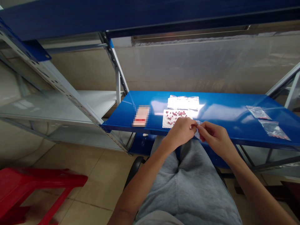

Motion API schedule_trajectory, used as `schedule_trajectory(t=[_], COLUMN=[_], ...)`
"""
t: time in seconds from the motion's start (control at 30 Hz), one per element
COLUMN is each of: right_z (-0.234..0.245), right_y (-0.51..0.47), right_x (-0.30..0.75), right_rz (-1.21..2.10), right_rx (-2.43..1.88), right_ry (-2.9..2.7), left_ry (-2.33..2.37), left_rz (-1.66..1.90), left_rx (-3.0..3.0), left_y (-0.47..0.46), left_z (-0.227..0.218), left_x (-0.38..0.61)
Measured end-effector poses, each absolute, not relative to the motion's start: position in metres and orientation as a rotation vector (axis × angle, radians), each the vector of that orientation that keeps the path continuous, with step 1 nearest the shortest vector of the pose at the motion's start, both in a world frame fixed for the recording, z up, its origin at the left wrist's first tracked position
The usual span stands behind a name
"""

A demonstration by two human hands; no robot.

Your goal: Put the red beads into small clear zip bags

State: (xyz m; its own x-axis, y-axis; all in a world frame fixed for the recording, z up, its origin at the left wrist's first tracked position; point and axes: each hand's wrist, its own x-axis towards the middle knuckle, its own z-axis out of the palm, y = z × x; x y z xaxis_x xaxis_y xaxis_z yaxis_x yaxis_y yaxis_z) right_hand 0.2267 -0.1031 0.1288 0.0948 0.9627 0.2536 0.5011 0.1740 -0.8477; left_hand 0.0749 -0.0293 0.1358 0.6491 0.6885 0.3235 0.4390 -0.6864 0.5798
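Note:
My left hand is closed, its fingertips pinched at the near edge of the blue shelf. Facing it, my right hand pinches a small clear plastic bag. Both hands meet at this bag, and the fingers partly cover it. Just beyond my left hand lies a white sheet scattered with several small dark red pieces, too small to name. Behind the sheet, a row of white plastic bags shines under the light.
Two zip bags with small contents lie at the right of the blue shelf. A blurred pink item rests at the left. A metal upright and an upper beam frame the space. A red stool stands lower left.

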Motion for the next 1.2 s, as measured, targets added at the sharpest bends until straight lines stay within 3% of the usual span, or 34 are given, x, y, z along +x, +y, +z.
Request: schedule_trajectory(t=[0.23,0.67,1.2], right_z=[0.114,0.092,0.091], right_y=[-0.086,-0.080,-0.081], right_x=[0.254,0.246,0.243], right_rz=[0.674,1.268,1.189], right_rx=[-1.498,-1.209,-1.175], right_ry=[-1.148,-0.899,-0.877], left_ry=[0.951,0.915,0.926], left_rz=[0.876,0.892,0.773], left_rx=[2.175,2.046,2.038], left_y=[-0.015,-0.007,0.000], left_z=[0.143,0.148,0.144], left_x=[0.058,0.048,0.046])
